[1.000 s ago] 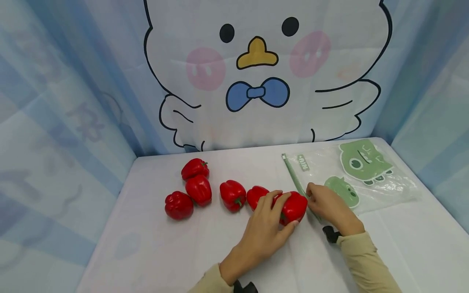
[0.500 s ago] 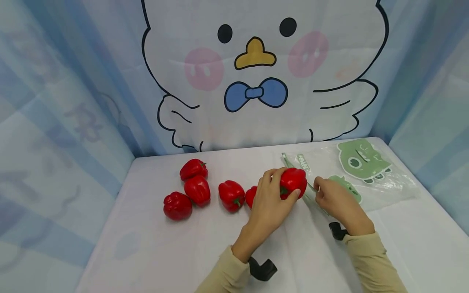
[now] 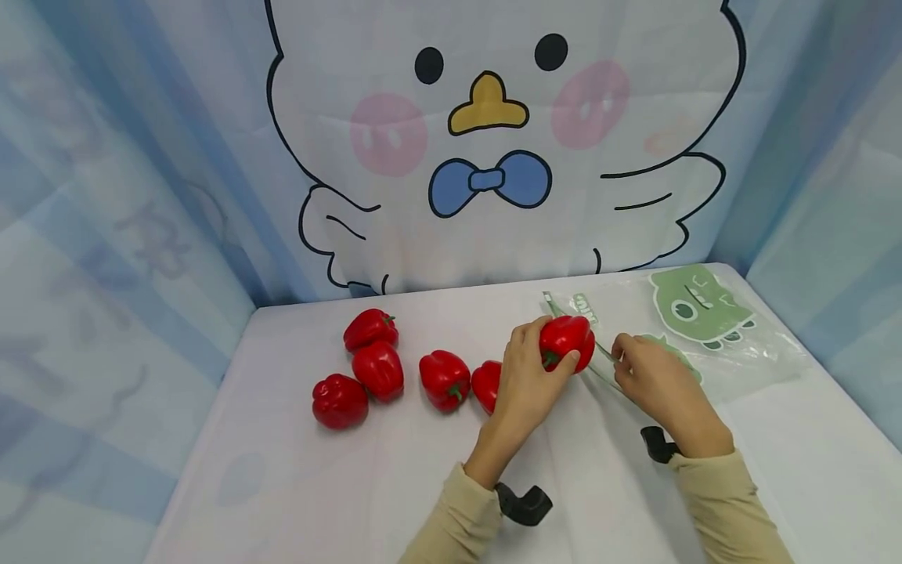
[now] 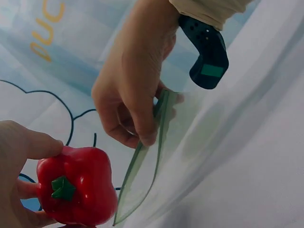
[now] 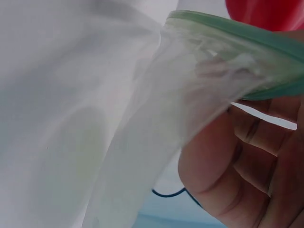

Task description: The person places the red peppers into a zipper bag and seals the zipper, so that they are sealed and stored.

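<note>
My left hand (image 3: 524, 384) grips a red bell pepper (image 3: 566, 343) with a green stem, held up beside the mouth of a clear zip bag (image 3: 757, 368). In the left wrist view that pepper (image 4: 78, 187) is between thumb and fingers, just left of the bag's green edge (image 4: 159, 137). My right hand (image 3: 665, 388) pinches one green-edged lip of the bag, and the two lips stand apart. The right wrist view shows the parted green rim (image 5: 213, 21) and the thin clear film below it. Another bell pepper (image 3: 486, 384) sits partly hidden behind my left hand.
A single bell pepper (image 3: 445, 380) lies left of my hands. Farther left, three more are grouped: a back pepper (image 3: 370, 330), a middle one (image 3: 379, 370) and a front one (image 3: 340, 401). All rest on a white-covered table (image 3: 296, 493) before a printed curtain (image 3: 486, 243).
My left hand has lifted the pepper off the table, up and toward the bag's opening. My right hand has moved slightly right, drawing the bag's lip away so the mouth parts.
</note>
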Demonstrator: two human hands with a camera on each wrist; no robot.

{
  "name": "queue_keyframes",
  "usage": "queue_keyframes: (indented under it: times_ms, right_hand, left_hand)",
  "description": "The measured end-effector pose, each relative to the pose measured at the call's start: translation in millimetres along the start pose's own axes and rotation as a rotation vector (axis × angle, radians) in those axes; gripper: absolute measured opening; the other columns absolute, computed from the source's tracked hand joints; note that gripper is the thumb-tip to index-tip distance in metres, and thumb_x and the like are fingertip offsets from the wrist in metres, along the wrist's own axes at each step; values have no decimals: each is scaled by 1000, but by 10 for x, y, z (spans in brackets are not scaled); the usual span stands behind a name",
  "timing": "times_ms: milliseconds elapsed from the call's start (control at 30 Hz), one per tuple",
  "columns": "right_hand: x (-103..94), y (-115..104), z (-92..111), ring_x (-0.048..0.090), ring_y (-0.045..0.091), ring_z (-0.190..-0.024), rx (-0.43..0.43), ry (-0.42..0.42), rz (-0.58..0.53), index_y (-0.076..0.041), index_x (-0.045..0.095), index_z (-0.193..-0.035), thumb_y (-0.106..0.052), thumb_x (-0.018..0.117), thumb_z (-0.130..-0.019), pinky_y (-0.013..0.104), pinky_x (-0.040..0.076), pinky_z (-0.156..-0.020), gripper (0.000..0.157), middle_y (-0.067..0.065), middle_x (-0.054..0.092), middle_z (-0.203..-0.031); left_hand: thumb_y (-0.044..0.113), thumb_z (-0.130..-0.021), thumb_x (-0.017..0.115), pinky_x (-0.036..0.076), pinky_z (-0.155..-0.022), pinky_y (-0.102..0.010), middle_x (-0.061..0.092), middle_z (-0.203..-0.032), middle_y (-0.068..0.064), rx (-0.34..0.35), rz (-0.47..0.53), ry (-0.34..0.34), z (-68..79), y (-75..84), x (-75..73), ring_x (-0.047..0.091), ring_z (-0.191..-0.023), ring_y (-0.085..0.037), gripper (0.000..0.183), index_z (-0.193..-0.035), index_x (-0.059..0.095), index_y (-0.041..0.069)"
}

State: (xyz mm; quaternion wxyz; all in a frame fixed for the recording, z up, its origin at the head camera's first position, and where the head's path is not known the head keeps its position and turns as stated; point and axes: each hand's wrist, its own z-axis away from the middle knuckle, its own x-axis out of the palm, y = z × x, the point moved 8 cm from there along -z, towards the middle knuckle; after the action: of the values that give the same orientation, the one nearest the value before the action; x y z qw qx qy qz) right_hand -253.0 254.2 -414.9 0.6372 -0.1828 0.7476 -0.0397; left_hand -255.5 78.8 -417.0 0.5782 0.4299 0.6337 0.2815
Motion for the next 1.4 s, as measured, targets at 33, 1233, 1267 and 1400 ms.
queue_keyframes:
  times_ms: [33,1233,1267,1400]
  right_hand:
    - [-8,-8,0,60,23,-69,-3,2,2,0,64,-99,0,67,-88,41,54,-62,11,11,67,-81]
    - [-170,-76,47,60,22,-63,59,55,-28,0,62,-106,-5,68,-91,35,51,-50,17,20,70,-97]
    - [-172,-81,48,61,23,-63,56,58,-28,0,62,-106,-5,68,-91,36,52,-50,17,20,70,-97]
    - [-183,-91,60,60,22,-63,40,74,-25,0,63,-106,-5,67,-92,35,51,-50,16,20,71,-96]
  left_hand:
    - [33,-96,72,58,-99,-41,57,-144,-8,-2,-5,-7,-1,-14,20,57,-127,-23,60,-150,51,16]
    - [33,-92,79,57,-98,-32,59,-143,-3,-33,-52,-58,-77,-168,555,55,-125,-16,67,-150,50,16]
    - [33,-91,81,57,-100,-33,59,-143,-3,-40,-26,-53,-93,-187,573,55,-126,-16,69,-150,50,16]
    - [29,-88,86,56,-104,-32,60,-142,-5,-47,61,-25,-161,-249,664,58,-128,-16,75,-151,49,13]
